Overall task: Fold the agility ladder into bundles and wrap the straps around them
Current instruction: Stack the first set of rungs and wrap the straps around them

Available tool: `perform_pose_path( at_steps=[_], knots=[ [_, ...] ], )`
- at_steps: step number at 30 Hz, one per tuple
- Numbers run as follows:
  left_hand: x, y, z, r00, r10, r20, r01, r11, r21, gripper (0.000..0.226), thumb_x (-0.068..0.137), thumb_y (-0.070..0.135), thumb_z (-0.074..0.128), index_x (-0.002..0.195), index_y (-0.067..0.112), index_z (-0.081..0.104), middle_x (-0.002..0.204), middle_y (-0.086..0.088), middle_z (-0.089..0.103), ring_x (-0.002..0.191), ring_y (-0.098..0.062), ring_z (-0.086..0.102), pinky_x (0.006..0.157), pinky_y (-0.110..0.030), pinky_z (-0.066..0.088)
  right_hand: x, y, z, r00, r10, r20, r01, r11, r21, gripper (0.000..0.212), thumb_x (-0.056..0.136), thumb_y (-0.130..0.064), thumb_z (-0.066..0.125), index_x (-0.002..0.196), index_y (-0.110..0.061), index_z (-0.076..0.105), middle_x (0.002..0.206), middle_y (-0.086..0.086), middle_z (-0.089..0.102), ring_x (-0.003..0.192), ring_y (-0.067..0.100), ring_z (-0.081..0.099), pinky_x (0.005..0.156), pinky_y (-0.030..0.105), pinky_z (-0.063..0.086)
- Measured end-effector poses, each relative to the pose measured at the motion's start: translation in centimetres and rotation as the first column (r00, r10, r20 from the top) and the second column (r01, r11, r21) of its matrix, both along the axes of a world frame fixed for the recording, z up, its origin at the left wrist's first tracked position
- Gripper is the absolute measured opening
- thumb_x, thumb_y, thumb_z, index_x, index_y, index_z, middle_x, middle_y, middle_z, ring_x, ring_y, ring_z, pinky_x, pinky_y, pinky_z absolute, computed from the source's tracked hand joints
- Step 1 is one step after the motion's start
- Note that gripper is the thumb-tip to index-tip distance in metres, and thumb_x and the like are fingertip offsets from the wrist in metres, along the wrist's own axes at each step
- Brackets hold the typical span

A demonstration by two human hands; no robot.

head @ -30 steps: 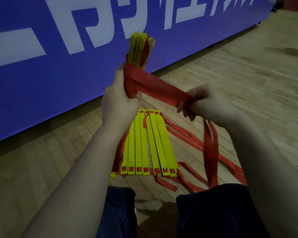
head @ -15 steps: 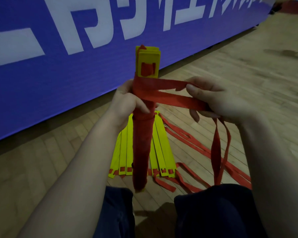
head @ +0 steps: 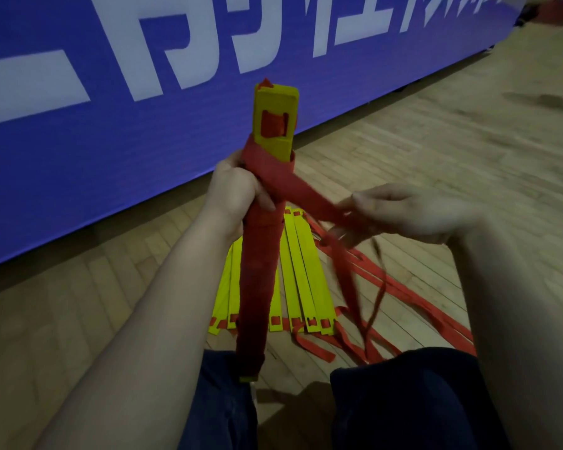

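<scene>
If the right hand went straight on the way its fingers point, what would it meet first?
Likely the wrapped bundle, near where the left hand grips it: the right hand points left along the red strap it pinches. Depth is unclear from one view.

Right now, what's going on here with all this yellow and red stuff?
A person low over a wooden floor is packing up an agility ladder. Their left hand has a grip on an upright bundle of yellow rungs, mostly wound in red. Their right hand pinches the red strap, pulled taut down from the bundle's top. More yellow rungs lie fanned on the floor among loose straps, not yet wrapped.
</scene>
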State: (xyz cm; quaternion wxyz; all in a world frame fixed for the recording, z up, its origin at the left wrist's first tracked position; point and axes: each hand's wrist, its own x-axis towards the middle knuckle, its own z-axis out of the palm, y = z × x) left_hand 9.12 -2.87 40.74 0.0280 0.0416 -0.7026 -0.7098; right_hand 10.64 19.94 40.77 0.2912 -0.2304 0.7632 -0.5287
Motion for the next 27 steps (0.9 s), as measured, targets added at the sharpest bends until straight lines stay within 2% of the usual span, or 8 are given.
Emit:
perform_pose_path(
  at_steps=[2,5,8,10,13,18,23,27],
  knots=[
    [-0.2,0.6,-0.3,0.998,0.057,-0.037,-0.059,0.996,-0.064,0.028,0.056,0.004,0.045,0.074,0.014,0.064,0.047,-0.003,0.06,0.043,-0.019,0.058,0.045,-0.018,0.043,0.0,-1.1,-0.3,0.996,-0.049,-0.074,0.052,0.998,0.039,0.052,0.08,-0.055,0.067,0.121,-0.024,0.062,0.107,0.01,0.073,0.104,0.023,0.069,0.099,0.036,0.052],
    [0.0,1.7,-0.4,0.989,0.084,-0.119,-0.101,0.985,-0.141,0.015,0.077,0.008,0.06,0.084,0.02,0.065,0.069,0.009,0.063,0.072,-0.014,0.061,0.067,-0.024,0.048,0.1,-3.7,0.0,0.977,-0.142,-0.158,0.138,0.99,-0.035,0.049,0.081,-0.035,0.068,0.117,-0.003,0.061,0.106,0.015,0.07,0.1,0.02,0.067,0.099,0.045,0.05],
    [0.3,1.9,-0.5,0.976,0.071,-0.206,-0.107,0.98,-0.166,0.026,0.087,0.002,0.06,0.091,0.027,0.059,0.076,0.022,0.055,0.061,0.015,0.05,0.058,-0.003,0.038,0.6,-5.7,0.4,0.94,-0.231,-0.25,0.197,0.968,-0.156,0.042,0.08,-0.029,0.075,0.101,0.006,0.062,0.096,0.025,0.068,0.088,0.023,0.063,0.09,0.052,0.049],
    [0.6,1.7,-0.4,0.969,0.065,-0.24,-0.114,0.974,-0.197,0.028,0.083,0.001,0.058,0.083,0.029,0.057,0.075,0.022,0.056,0.06,0.02,0.05,0.057,-0.002,0.038,0.7,-6.3,0.3,0.923,-0.275,-0.268,0.218,0.95,-0.223,0.028,0.079,-0.028,0.075,0.091,-0.003,0.067,0.089,0.016,0.071,0.084,0.021,0.065,0.082,0.049,0.052],
    [1.0,1.4,-0.3,0.97,0.076,-0.231,-0.132,0.962,-0.238,0.022,0.062,0.015,0.054,0.074,0.033,0.057,0.069,0.019,0.06,0.064,0.008,0.055,0.065,-0.02,0.048,0.6,-6.8,-0.1,0.917,-0.327,-0.229,0.258,0.923,-0.286,0.019,0.075,-0.036,0.079,0.075,-0.02,0.068,0.074,-0.003,0.07,0.071,0.013,0.064,0.068,0.035,0.049],
    [0.8,1.2,-1.0,0.973,0.053,-0.226,-0.13,0.93,-0.344,0.029,0.067,0.009,0.063,0.078,0.037,0.061,0.074,0.01,0.066,0.076,-0.025,0.066,0.07,-0.053,0.056,0.9,-7.6,0.1,0.919,-0.362,-0.157,0.283,0.882,-0.378,0.03,0.07,-0.023,0.074,0.069,-0.005,0.05,0.058,-0.003,0.065,0.053,0.014,0.063,0.054,0.027,0.051],
    [1.2,1.3,-0.6,0.981,0.031,-0.194,-0.104,0.918,-0.383,0.032,0.055,0.009,0.046,0.077,0.028,0.059,0.054,0.006,0.062,0.051,-0.019,0.06,0.051,-0.041,0.05,1.4,-6.9,0.8,0.968,-0.251,0.0,0.226,0.874,-0.43,0.01,0.078,-0.011,0.063,0.07,-0.013,0.057,0.067,0.011,0.069,0.046,0.019,0.065,0.043,0.026,0.053],
    [0.7,1.1,-0.9,0.973,0.033,-0.228,-0.131,0.892,-0.433,0.035,0.061,0.009,0.055,0.09,0.027,0.061,0.073,0.004,0.066,0.08,-0.031,0.066,0.067,-0.049,0.055,1.1,-5.6,1.3,0.936,-0.316,-0.155,0.256,0.913,-0.317,0.009,0.092,-0.011,0.057,0.087,-0.005,0.051,0.056,0.006,0.064,0.029,0.01,0.042,0.03,0.018,0.03]
  ],
)
